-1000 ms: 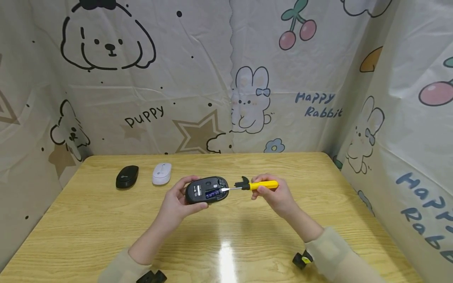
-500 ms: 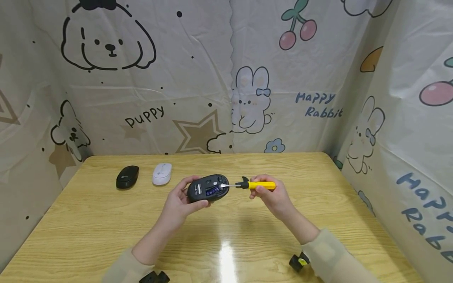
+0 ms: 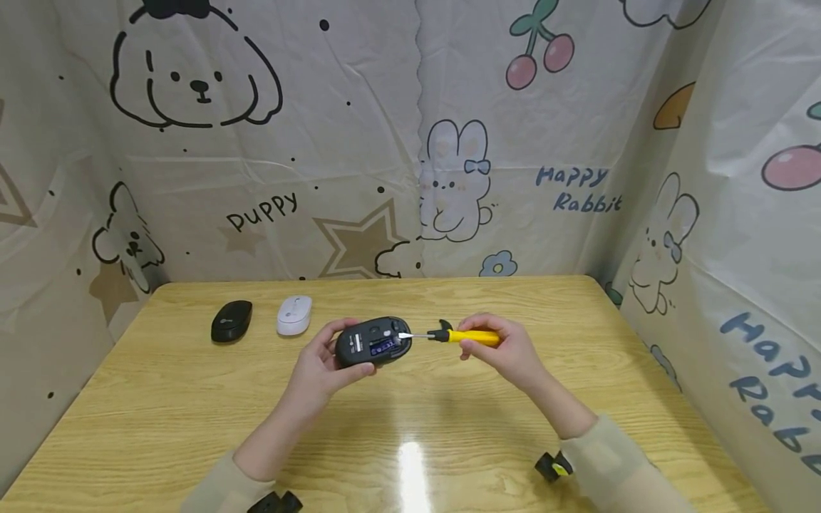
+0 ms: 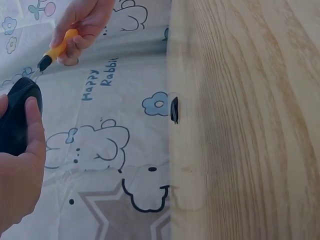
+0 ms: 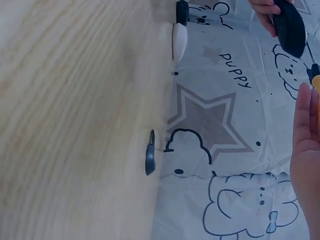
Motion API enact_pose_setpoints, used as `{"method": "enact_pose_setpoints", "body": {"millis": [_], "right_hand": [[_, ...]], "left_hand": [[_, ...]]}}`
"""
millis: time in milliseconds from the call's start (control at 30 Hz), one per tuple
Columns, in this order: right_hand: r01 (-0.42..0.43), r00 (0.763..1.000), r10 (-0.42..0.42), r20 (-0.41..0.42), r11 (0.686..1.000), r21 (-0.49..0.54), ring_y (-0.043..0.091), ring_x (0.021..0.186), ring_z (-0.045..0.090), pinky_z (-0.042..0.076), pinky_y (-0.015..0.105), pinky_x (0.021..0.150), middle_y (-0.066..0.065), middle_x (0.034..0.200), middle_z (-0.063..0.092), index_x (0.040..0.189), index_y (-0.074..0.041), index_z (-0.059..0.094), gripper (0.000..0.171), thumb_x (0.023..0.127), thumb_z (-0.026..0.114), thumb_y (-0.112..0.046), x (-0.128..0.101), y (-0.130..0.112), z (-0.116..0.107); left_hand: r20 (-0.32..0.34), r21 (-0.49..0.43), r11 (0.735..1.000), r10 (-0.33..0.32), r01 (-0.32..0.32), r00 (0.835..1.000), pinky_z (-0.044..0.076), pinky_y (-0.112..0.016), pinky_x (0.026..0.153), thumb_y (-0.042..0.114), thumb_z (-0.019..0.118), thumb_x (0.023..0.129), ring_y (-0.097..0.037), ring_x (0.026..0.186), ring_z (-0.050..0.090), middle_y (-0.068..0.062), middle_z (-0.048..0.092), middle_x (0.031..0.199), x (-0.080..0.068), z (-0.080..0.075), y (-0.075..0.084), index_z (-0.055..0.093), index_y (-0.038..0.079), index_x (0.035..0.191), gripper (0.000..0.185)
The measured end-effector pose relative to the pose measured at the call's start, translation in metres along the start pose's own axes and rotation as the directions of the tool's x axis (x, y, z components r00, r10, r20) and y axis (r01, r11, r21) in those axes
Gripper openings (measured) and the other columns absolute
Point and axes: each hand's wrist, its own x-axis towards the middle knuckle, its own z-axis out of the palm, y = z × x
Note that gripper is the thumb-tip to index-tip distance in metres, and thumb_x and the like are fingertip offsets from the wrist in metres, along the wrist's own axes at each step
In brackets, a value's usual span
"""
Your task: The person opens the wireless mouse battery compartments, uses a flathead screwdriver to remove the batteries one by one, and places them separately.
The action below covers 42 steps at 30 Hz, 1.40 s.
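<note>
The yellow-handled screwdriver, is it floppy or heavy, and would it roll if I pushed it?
The yellow-handled screwdriver is probably stiff: its thin metal shaft looks straight. It seems light, since the right hand pinches it between thumb and fingers. It might roll, as its handle looks rounded.

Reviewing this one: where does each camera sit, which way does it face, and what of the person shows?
Head: worn on the head, facing forward and down over the table to the printed sheet; left hand, right hand and sleeves show.
Left wrist: on that wrist, looking at the left hand's work; right hand shows at the top.
Right wrist: on that wrist, looking past the right hand; left hand shows at the top.
Shared: both wrist views show the held mouse and yellow screwdriver.
</note>
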Motion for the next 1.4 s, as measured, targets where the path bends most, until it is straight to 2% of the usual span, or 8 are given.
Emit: {"method": "enact_pose_setpoints", "body": {"millis": [167, 367, 533, 700, 800, 1000, 1133, 1400], "right_hand": [[0.101, 0.995, -0.099, 0.015, 0.986, -0.135, 0.018, 0.067, 0.067, 0.059, 0.030, 0.062, 0.015, 0.098, 0.062, 0.098, 0.000, 0.064, 0.021, 0.080, 0.068, 0.010, 0.001, -0.018, -0.003], [0.296, 0.954, -0.294, 0.050, 0.910, -0.290, 0.013, 0.071, 0.060, 0.053, 0.018, 0.061, 0.016, 0.088, 0.065, 0.090, 0.002, 0.065, 0.027, 0.069, 0.072, 0.017, 0.004, -0.044, -0.003], [0.373, 0.926, -0.370, 0.074, 0.866, -0.334, 0.015, 0.075, 0.060, 0.052, 0.014, 0.066, 0.010, 0.086, 0.067, 0.088, -0.004, 0.066, 0.029, 0.066, 0.076, 0.013, 0.006, -0.033, -0.008], [0.413, 0.909, -0.405, 0.102, 0.837, -0.358, 0.013, 0.077, 0.061, 0.052, 0.014, 0.068, 0.005, 0.089, 0.068, 0.092, -0.009, 0.068, 0.028, 0.070, 0.078, 0.006, 0.006, -0.022, -0.011], [0.400, 0.915, -0.393, 0.093, 0.851, -0.340, 0.013, 0.078, 0.061, 0.053, 0.016, 0.067, 0.006, 0.090, 0.068, 0.092, -0.009, 0.068, 0.028, 0.070, 0.077, 0.006, 0.006, -0.021, -0.010], [0.264, 0.964, -0.261, 0.046, 0.930, -0.258, 0.011, 0.080, 0.061, 0.053, 0.017, 0.062, 0.016, 0.090, 0.067, 0.089, -0.002, 0.068, 0.025, 0.070, 0.073, 0.014, 0.003, -0.027, -0.006], [0.200, 0.980, -0.196, 0.039, 0.963, -0.181, 0.009, 0.069, 0.061, 0.054, 0.020, 0.055, 0.022, 0.092, 0.065, 0.090, 0.001, 0.066, 0.023, 0.073, 0.069, 0.016, 0.002, -0.030, -0.003], [0.142, 0.990, -0.142, 0.026, 0.990, 0.009, 0.016, 0.059, 0.059, 0.055, 0.029, 0.052, 0.018, 0.098, 0.061, 0.096, 0.001, 0.064, 0.017, 0.081, 0.066, 0.009, 0.000, -0.008, 0.000]], "left_hand": [[-0.011, 0.040, 0.999, 0.013, -0.012, 1.000, 0.054, -0.031, 0.088, -0.005, 0.077, 0.072, -0.027, 0.116, 0.055, -0.015, 0.047, 0.135, -0.001, -0.001, 0.000, 0.041, 0.011, 0.136, 0.075], [-0.015, 0.121, 0.991, 0.066, -0.064, 0.998, 0.054, -0.029, 0.086, -0.005, 0.078, 0.070, -0.028, 0.114, 0.057, -0.014, 0.050, 0.131, -0.002, -0.002, -0.001, 0.045, 0.013, 0.134, 0.074], [-0.010, 0.213, 0.968, 0.135, -0.130, 0.991, 0.056, -0.027, 0.082, -0.002, 0.080, 0.069, -0.027, 0.109, 0.060, -0.015, 0.055, 0.126, -0.002, -0.003, -0.002, 0.049, 0.017, 0.130, 0.071], [0.002, 0.252, 0.955, 0.159, -0.154, 0.987, 0.056, -0.026, 0.082, 0.000, 0.081, 0.069, -0.027, 0.107, 0.061, -0.014, 0.056, 0.124, -0.003, -0.005, -0.001, 0.051, 0.020, 0.129, 0.070], [0.017, 0.228, 0.962, 0.150, -0.150, 0.989, 0.055, -0.028, 0.083, -0.001, 0.081, 0.069, -0.029, 0.110, 0.059, -0.014, 0.053, 0.126, -0.004, -0.007, -0.001, 0.049, 0.017, 0.131, 0.072], [0.045, 0.161, 0.980, 0.110, -0.116, 0.993, 0.054, -0.031, 0.086, -0.002, 0.080, 0.069, -0.032, 0.115, 0.056, -0.017, 0.047, 0.131, -0.005, -0.010, -0.001, 0.047, 0.015, 0.133, 0.074], [0.051, 0.131, 0.988, 0.080, -0.086, 0.995, 0.053, -0.032, 0.088, -0.001, 0.079, 0.070, -0.032, 0.117, 0.055, -0.018, 0.046, 0.133, -0.005, -0.011, 0.000, 0.045, 0.015, 0.135, 0.074], [0.061, 0.071, 0.995, 0.070, -0.074, 0.996, 0.053, -0.033, 0.088, 0.000, 0.078, 0.072, -0.031, 0.118, 0.054, -0.019, 0.045, 0.134, -0.006, -0.009, 0.001, 0.045, 0.016, 0.135, 0.073]]}}
